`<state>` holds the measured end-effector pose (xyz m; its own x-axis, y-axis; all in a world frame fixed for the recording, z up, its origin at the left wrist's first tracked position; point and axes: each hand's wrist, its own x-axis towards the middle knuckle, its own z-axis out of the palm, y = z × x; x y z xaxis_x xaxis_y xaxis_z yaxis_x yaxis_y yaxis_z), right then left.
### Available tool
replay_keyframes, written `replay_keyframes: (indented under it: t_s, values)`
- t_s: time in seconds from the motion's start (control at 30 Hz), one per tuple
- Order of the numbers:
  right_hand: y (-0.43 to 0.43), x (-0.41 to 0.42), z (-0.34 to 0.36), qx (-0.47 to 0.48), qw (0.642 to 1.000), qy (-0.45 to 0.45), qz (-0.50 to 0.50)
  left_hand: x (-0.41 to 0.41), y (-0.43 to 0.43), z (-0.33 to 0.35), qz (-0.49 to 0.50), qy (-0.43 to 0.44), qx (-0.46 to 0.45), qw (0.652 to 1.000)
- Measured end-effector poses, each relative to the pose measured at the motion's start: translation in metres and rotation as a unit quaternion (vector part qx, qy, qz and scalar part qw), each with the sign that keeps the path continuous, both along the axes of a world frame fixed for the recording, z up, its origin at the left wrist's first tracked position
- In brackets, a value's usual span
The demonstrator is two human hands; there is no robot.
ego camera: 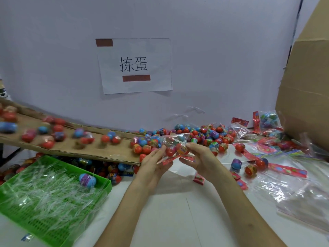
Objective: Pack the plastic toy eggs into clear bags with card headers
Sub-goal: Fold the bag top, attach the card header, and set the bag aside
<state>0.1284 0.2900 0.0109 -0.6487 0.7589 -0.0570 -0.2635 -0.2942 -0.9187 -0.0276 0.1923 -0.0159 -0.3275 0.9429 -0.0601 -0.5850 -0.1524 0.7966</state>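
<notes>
The left hand point(153, 165) and right hand point(200, 157) pinch the egg-filled bag point(175, 144) between them.

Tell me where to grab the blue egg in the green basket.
Pinch the blue egg across its round middle from above: it lies on its side on shredded film, and the rim of the green basket stands close beside it.

The toy eggs point(204, 134) were mostly red and blue, a few purple, with multicoloured printed bands. The clear bag point(175, 139) bore a red card header point(169, 160). The tray point(23, 218) was bright green lattice (its shredded film point(44, 193) colourless). The sign point(135, 65) was white with black characters and two rust-brown bars.
</notes>
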Motion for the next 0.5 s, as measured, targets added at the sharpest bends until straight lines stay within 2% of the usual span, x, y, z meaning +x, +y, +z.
replay_keyframes:
  t_s: [0.23,0.37,0.5]
  values:
    - [0.0019,-0.0004,-0.0016,0.034,0.998,-0.049,-0.026,0.0011,0.0025,-0.0063,0.051,0.022,-0.032,0.998]
    - [0.0036,0.0034,-0.0018,0.085,0.99,-0.115,-0.019,0.0015,0.001,-0.0064,0.056,0.047,-0.066,0.995]
    - [0.0048,0.0022,-0.003,0.125,0.985,-0.113,-0.027,0.003,-0.0008,-0.0031,0.046,0.069,-0.076,0.994]
